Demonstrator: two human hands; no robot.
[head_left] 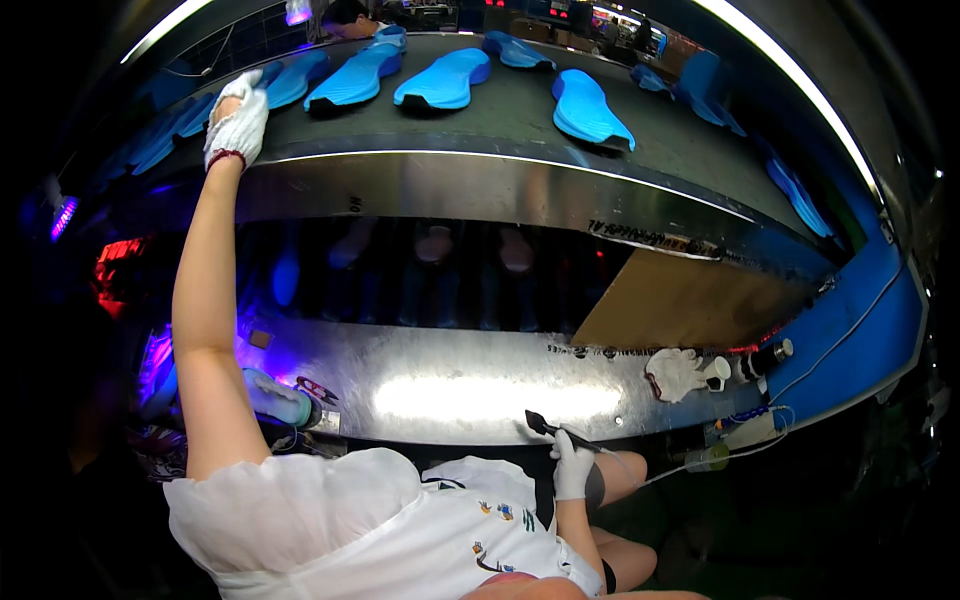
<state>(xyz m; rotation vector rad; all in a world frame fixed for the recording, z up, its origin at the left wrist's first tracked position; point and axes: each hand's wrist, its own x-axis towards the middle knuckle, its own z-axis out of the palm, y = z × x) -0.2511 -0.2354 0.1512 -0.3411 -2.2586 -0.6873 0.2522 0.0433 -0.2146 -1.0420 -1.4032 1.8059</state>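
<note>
Dim factory line: your gloved left hand (236, 122) reaches onto the conveyor belt (500, 120), resting on a blue insole (262, 88); right hand (572, 465) grips a brush (553, 430) below the belt.

I see a blue shoe sole (190, 120) lying flat at the conveyor's ten o'clock edge, partly hidden under my gloved left hand (237, 122), which rests on it. My gloved right hand (572, 462), at five o'clock, grips a small dark brush (555, 431), bristles pointing toward ten o'clock.
</note>
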